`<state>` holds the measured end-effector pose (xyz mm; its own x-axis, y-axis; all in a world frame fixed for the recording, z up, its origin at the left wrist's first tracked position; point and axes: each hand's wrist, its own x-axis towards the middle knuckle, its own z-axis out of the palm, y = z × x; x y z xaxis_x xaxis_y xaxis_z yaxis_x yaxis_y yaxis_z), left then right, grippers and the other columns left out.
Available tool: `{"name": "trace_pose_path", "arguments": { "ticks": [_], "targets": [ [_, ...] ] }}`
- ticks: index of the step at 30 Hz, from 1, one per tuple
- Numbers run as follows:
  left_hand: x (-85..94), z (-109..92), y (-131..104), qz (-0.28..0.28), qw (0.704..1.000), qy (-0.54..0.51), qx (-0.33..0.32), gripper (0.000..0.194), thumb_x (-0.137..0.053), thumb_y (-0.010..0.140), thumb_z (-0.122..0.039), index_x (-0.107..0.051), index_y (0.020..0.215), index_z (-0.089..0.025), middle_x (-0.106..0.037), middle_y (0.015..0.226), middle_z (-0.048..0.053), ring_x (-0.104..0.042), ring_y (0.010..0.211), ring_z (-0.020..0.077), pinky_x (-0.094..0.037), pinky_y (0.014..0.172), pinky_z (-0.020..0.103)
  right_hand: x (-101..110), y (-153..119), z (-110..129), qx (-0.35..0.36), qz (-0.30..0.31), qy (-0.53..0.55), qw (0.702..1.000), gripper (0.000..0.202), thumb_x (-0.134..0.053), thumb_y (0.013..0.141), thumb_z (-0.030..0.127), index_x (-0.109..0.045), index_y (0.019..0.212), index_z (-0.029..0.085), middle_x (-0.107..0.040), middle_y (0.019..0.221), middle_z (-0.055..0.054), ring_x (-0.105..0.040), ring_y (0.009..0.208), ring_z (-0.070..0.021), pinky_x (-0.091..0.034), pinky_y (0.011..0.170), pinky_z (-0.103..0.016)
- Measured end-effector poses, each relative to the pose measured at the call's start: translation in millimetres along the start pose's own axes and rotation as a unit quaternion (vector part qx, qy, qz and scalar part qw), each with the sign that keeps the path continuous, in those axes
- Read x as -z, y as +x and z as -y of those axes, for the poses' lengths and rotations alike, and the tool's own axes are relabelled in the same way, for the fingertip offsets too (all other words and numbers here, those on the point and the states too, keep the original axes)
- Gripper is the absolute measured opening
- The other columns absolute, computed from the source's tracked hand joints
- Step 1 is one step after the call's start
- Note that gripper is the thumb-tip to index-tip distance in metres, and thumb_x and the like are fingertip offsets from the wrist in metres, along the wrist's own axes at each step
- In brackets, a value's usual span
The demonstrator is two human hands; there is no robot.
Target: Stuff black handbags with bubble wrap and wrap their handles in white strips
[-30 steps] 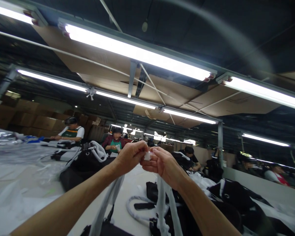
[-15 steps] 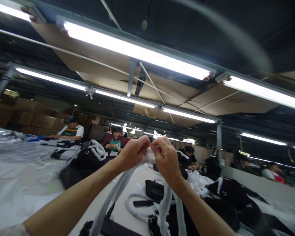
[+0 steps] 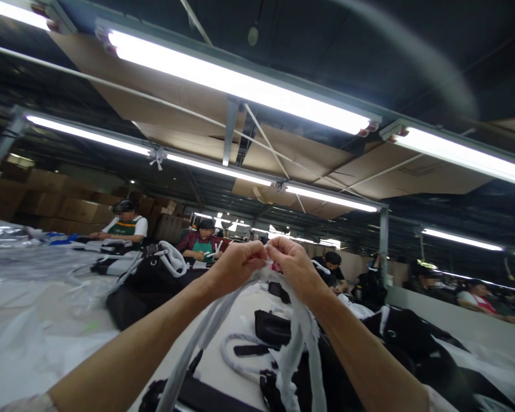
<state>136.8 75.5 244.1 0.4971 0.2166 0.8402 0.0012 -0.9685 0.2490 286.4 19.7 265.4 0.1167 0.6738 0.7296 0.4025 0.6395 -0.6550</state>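
Out in front of me my left hand and my right hand meet, fingertips pinched together. Both grip the top of white-wrapped bag handles, whose wrapping looks like thin paper or foam. The exact pinch point is small and partly hidden by my fingers. From there the wrapped straps hang in an arch, one side under my left forearm, the other as crumpled strips below my right wrist. Their lower ends run down to black bag material at the bottom of the view.
On the pale table lie a black pouch and a looped white-wrapped handle. A black bag stands left, beside clear plastic and white sheets. More black bags lie right. Several people work across the table, one in a green apron.
My hands have shifted slightly right, and the fingertips have come closer together. The wrapped straps now show as a clearer arch under my hands. A person opposite moves white strips.
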Motion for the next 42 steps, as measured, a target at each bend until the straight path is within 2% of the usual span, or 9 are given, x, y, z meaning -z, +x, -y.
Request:
{"name": "trace_pose_path", "arguments": {
  "ticks": [10,16,18,23,28,31,35,38,42],
  "targets": [
    [-29.3,7,-27,0.081,0.965,0.242,-0.058,0.048,-0.050,0.086,-0.006,-0.048,0.131,-0.024,-0.063,0.105,0.004,-0.062,0.078,0.0187,-0.044,0.066,0.026,2,31,26,-0.007,-0.014,0.001,1.000,0.020,-0.065,0.081,0.018,-0.057,0.062,0.019,-0.044,0.039,0.008,-0.033,0.034,-0.0065,-0.022,0.037,-0.021],
    [-9.6,54,-4,0.019,0.910,0.403,-0.092,0.040,-0.040,0.092,-0.005,-0.055,0.123,-0.024,-0.063,0.105,0.005,-0.065,0.078,0.0187,-0.049,0.065,0.026,21,24,36,0.053,0.022,0.032,0.998,0.019,-0.058,0.092,0.009,-0.059,0.076,0.018,-0.067,0.070,0.002,-0.064,0.061,-0.0104,-0.050,0.055,-0.020],
    [-3.1,65,10,0.010,0.910,0.403,-0.094,0.039,-0.040,0.094,-0.007,-0.054,0.127,-0.023,-0.063,0.109,0.006,-0.066,0.083,0.0193,-0.051,0.070,0.028,43,12,20,0.004,0.056,0.024,0.998,0.004,-0.066,0.089,0.015,-0.066,0.093,0.017,-0.072,0.090,-0.003,-0.070,0.076,-0.0159,-0.056,0.062,-0.026],
    [-3.0,95,14,-0.011,0.901,0.423,-0.095,0.054,-0.036,0.096,-0.005,-0.035,0.149,-0.016,-0.059,0.131,0.015,-0.063,0.109,0.0241,-0.049,0.093,0.037,95,-59,-55,-0.259,0.136,-0.100,0.951,0.061,-0.067,0.085,0.059,-0.059,0.136,0.027,-0.063,0.133,-0.013,-0.058,0.123,-0.0334,-0.057,0.084,-0.044],
    [0.5,128,-17,0.012,0.897,0.439,-0.047,0.062,-0.041,0.093,-0.006,-0.025,0.153,-0.011,-0.069,0.116,0.014,-0.068,0.097,0.0243,-0.053,0.086,0.036,94,-142,-118,-0.299,0.258,-0.133,0.909,0.114,-0.086,0.067,0.046,-0.022,0.158,0.020,-0.034,0.159,-0.019,-0.039,0.143,-0.0345,-0.031,0.116,-0.048],
    [11.4,111,-29,-0.023,0.889,0.457,-0.014,0.070,-0.043,0.087,-0.002,-0.019,0.153,-0.004,-0.062,0.127,0.024,-0.063,0.112,0.0318,-0.052,0.091,0.046,77,-169,-135,-0.254,0.239,-0.124,0.929,0.116,-0.092,0.056,0.032,-0.033,0.155,0.021,-0.033,0.160,-0.015,-0.036,0.144,-0.0351,-0.034,0.114,-0.043],
    [-1.4,36,-36,-0.106,0.887,0.441,-0.086,0.061,-0.039,0.082,0.002,-0.039,0.143,-0.004,-0.042,0.147,0.025,-0.039,0.138,0.0362,-0.036,0.111,0.054,66,-179,-141,-0.230,0.147,-0.080,0.959,0.039,-0.078,0.068,0.018,-0.072,0.107,0.021,-0.071,0.105,-0.004,-0.066,0.097,-0.0256,-0.052,0.077,-0.030],
    [-46.2,-19,-43,0.072,0.916,0.321,-0.232,0.038,-0.036,0.087,0.000,-0.062,0.112,-0.011,-0.066,0.114,0.013,-0.061,0.108,0.0237,-0.048,0.102,0.036,66,-185,-137,-0.191,0.159,-0.104,0.963,0.010,-0.074,0.071,0.014,-0.073,0.080,0.020,-0.066,0.082,0.000,-0.063,0.080,-0.0188,-0.045,0.064,-0.025],
    [-105.1,-36,-43,0.414,0.819,0.370,-0.144,0.015,-0.057,0.086,-0.009,-0.070,0.080,-0.015,-0.072,0.083,0.008,-0.066,0.081,0.0230,-0.049,0.095,0.039,68,-199,-131,-0.207,0.212,-0.101,0.950,0.032,-0.089,0.059,0.017,-0.075,0.088,0.020,-0.064,0.092,0.000,-0.062,0.079,-0.0170,-0.047,0.062,-0.022]
  ]
}}
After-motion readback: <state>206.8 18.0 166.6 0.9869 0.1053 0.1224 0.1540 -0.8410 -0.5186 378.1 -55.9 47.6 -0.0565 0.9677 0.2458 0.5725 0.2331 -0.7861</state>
